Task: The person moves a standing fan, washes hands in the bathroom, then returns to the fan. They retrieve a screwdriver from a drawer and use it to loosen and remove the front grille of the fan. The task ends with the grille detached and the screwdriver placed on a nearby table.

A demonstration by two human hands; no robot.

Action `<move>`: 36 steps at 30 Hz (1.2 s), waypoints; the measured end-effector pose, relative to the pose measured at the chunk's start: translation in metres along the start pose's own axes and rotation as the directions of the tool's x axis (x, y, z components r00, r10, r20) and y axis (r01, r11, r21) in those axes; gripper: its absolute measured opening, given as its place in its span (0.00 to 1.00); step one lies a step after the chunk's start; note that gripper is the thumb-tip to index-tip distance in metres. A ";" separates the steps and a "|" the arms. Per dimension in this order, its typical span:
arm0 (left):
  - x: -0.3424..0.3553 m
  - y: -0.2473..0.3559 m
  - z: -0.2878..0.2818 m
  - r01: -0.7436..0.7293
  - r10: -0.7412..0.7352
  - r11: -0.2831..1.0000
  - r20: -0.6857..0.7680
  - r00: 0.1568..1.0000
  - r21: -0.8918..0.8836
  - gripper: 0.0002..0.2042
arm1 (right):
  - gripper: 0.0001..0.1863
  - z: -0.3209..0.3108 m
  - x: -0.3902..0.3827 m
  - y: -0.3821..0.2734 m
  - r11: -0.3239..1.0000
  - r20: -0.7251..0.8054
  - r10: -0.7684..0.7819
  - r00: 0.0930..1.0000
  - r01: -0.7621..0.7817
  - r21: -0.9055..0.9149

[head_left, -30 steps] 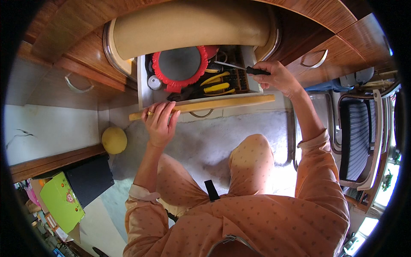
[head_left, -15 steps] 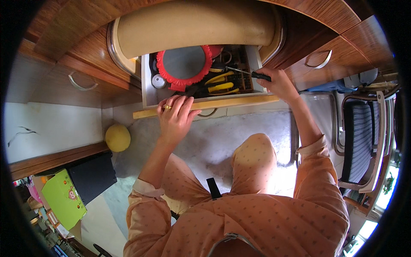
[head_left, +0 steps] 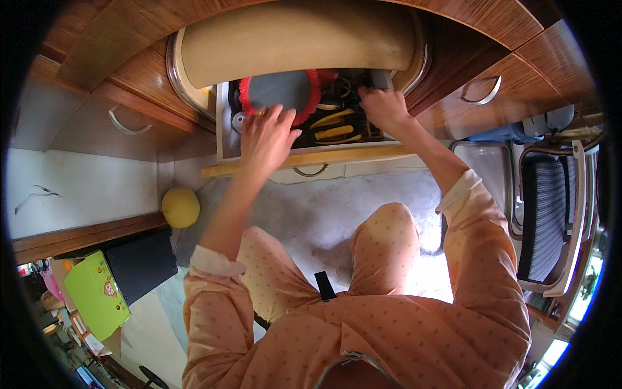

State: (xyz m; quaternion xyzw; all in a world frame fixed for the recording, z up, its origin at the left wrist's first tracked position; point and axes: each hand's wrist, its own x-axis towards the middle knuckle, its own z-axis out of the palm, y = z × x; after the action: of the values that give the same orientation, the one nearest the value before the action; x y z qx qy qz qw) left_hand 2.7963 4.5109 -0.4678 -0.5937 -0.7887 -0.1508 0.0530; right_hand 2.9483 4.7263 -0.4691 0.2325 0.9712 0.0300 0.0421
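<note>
1. At the far left lie one lime-green cardboard box and one black flat case, side by side on the floor, well apart from the drawer.
2. One yellow round ball rests on the floor against the cabinet base, below and left of the drawer.
3. One open wooden-fronted kitchen drawer juts out under the cream counter edge; its front rail runs across beneath both hands.
4. One small round white knob-like item sits in the drawer's left corner.
5. The left hand reaches in with fingers spread flat, resting on the rim of one round red-rimmed grey silicone baking mould. It grips nothing that can be seen.
6. About three yellow-handled utensils lie between the two hands in the drawer's right half; the hands hide part of them, so the count is uncertain.
7. The right hand is curled over the drawer's right compartment; whether it holds anything cannot be told.
8. One grey striped chair stands at the far right.
</note>
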 end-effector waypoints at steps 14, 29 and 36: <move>0.052 -0.033 -0.001 -0.048 0.057 0.993 -0.083 0.995 0.109 0.11 | 0.10 0.025 0.014 -0.007 0.978 -0.226 -0.082 0.971 0.122 0.168; 0.038 -0.068 -0.005 -0.042 0.043 0.999 -0.093 0.995 0.013 0.10 | 0.23 -0.009 0.017 -0.004 0.952 -0.158 -0.076 0.985 0.119 0.281; 0.034 -0.050 -0.002 -0.134 0.135 0.990 -0.028 0.990 0.033 0.07 | 0.20 -0.031 -0.068 0.045 0.831 0.050 0.213 0.976 -0.208 0.517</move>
State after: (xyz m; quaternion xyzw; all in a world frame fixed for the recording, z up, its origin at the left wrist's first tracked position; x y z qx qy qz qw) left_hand 2.7383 4.5290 -0.4662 -0.6422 -0.7483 -0.1434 0.0841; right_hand 3.0260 4.7341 -0.4299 0.3405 0.9119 -0.2273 -0.0302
